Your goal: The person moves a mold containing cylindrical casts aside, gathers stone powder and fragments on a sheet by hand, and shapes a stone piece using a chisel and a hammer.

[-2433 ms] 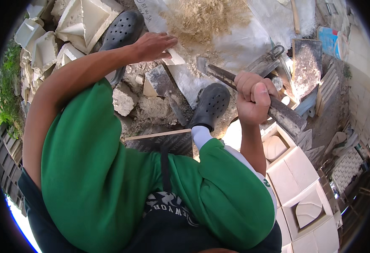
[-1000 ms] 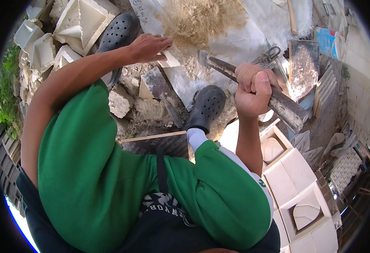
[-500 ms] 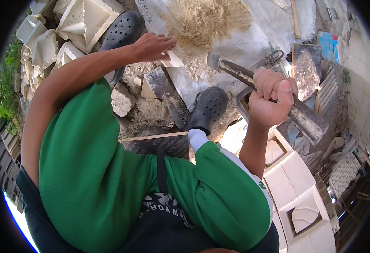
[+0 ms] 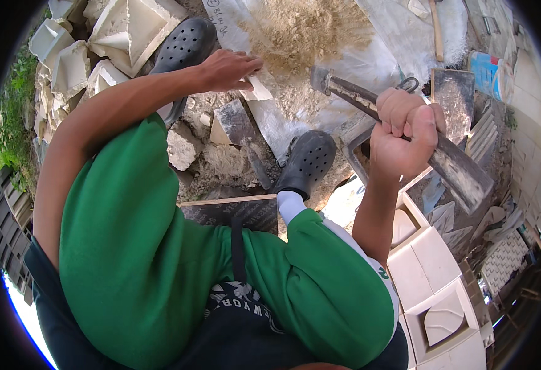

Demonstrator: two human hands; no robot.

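Near the top centre, my left hand has its fingers curled over a thin, whitish flat piece, pinching its upper end. The piece's lower part sticks out toward the right over rubble and white sheeting. My right hand is closed around the worn shaft of a hammer, raised on the right. The small dark head of the hammer points to the upper left, toward the pinched piece but apart from it. The thick butt of the shaft juts out to the lower right, past my fist.
A sandy powder heap lies on white sheeting. Pale angular blocks are piled at the far left, cream hollow blocks at the right. My dark clogs stand among broken stone. A blue-and-white bucket lies far right.
My right hand and the hammer have risen slightly and shifted a little to the right. My left hand keeps its pinch on the whitish piece; the whole view has shifted slightly.
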